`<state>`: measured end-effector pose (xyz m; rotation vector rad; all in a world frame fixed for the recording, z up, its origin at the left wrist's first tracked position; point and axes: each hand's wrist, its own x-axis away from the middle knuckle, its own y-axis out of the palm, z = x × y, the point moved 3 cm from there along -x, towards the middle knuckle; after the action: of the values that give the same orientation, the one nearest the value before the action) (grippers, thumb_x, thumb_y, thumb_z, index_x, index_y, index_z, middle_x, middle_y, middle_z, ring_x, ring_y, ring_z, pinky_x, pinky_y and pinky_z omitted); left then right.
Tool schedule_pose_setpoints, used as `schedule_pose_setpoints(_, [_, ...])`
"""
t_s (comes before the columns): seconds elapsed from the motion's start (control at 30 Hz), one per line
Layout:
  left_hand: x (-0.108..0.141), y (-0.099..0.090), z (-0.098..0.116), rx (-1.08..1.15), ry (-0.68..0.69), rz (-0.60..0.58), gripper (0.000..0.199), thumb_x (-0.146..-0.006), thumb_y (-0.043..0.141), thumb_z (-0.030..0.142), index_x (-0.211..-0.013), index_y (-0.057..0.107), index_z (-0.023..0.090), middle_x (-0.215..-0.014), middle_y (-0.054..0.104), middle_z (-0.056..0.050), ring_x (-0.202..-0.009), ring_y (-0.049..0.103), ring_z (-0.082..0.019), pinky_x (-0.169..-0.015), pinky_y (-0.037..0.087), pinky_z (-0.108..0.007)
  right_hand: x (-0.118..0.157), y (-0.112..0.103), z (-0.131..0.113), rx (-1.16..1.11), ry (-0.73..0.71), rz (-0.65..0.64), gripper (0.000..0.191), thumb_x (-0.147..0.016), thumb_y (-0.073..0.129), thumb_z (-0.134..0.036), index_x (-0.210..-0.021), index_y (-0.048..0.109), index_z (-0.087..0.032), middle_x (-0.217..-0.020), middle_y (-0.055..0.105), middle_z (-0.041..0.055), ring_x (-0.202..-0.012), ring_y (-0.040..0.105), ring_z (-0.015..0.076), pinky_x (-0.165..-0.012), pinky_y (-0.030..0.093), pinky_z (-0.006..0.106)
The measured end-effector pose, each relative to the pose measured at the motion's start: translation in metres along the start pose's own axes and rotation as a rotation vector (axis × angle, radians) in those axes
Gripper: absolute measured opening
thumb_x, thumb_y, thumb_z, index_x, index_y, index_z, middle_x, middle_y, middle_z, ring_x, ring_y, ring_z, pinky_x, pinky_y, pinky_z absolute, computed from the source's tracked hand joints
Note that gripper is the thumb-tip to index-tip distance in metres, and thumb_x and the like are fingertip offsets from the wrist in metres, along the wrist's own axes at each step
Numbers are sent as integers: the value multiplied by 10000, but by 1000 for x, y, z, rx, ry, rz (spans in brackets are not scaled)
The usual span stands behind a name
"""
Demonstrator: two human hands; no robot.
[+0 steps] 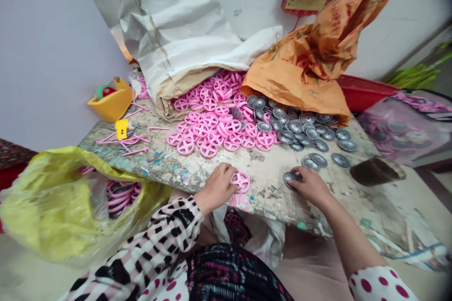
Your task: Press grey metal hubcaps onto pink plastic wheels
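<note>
Near the front edge of the worktable, my left hand grips a pink spoked plastic wheel by its left rim. Just below it, a pink round patch shows on the table edge. Farther right, my right hand has its fingers closed on a grey plastic disc at the tabletop. Beyond my hands lie a heap of pink wheels and a heap of grey discs, their edges mixing in the middle. The two held pieces are apart.
A white sack and an orange sack stand open behind the heaps. At left are a yellow container, loose pink sticks and a yellow bag. A dark cup-like piece lies right on the worktable.
</note>
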<state>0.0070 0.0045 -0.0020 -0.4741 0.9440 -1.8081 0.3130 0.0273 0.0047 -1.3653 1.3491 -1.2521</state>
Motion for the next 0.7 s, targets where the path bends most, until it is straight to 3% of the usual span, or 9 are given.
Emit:
schedule_pose_setpoints(0.13, [-8, -2, 1, 6, -62, -87, 405, -736, 633, 254, -1124, 560, 164, -1073, 499, -106, -993, 485, -250, -880, 406, -368, 3, -4, 7, -141, 30, 45, 318, -676, 650, -391, -909, 628, -176, -856, 599, 67, -825, 566, 227, -715, 416, 312])
schedule_pose_setpoints(0.27, [-10, 1, 4, 180, -141, -38, 398, -663, 626, 141, -1050, 544, 186, -880, 559, -53, -822, 526, -212, -738, 401, -306, 18, -9, 1, -379, 173, 84, 320, -598, 663, -448, -792, 602, -200, -685, 586, 19, -647, 531, 191, -591, 375, 294])
schedule_pose_setpoints(0.37, [-10, 9, 9, 463, -279, 1, 399, -649, 614, 106, -1028, 538, 206, -688, 533, 16, -641, 505, -153, -635, 376, -260, 35, -9, -27, -791, 192, 38, 395, -589, 664, -520, -798, 562, -200, -600, 525, -21, -524, 457, 147, -498, 344, 269])
schedule_pose_setpoints(0.5, [-9, 21, 19, 1137, -546, -100, 361, -644, 606, 96, -992, 538, 165, -718, 585, 2, -590, 566, -137, -575, 435, -248, 56, 0, -81, -1173, 137, 48, 453, -649, 666, -573, -860, 494, -211, -668, 511, -36, -496, 420, 115, -452, 341, 245])
schedule_pose_setpoints(0.6, [-7, 22, 28, 1526, -590, -201, 404, -621, 668, 110, -1010, 560, 138, -835, 631, -45, -671, 635, -158, -639, 502, -279, 66, 6, -109, -1109, 75, 195, 372, -743, 628, -529, -878, 500, -206, -705, 511, -23, -568, 450, 128, -532, 386, 258])
schedule_pose_setpoints(0.7, [-4, 20, 28, 1621, -560, -130, 408, -608, 761, 170, -966, 569, 134, -847, 627, -45, -688, 632, -142, -666, 519, -276, 73, 10, -123, -887, -23, 332, 283, -826, 569, -476, -863, 521, -199, -778, 524, 7, -685, 489, 152, -650, 410, 282])
